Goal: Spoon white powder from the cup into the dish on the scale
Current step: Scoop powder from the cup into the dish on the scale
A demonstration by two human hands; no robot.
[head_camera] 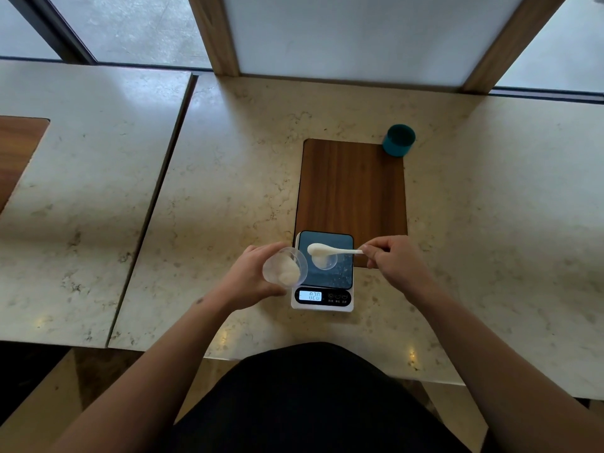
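My left hand holds a clear plastic cup tilted toward the scale, with white powder lying in it. A white spoon is pinched by its handle in my right hand; its bowl carries powder and hovers over a small clear dish. The dish sits on the dark platform of a white digital scale, and some white powder lies in it. The scale's lit display shows digits near the front edge.
A wooden inlay board lies behind the scale in the marble counter. A teal cup stands at its far right corner. A seam splits the counter on the left. A framed panel rises at the back.
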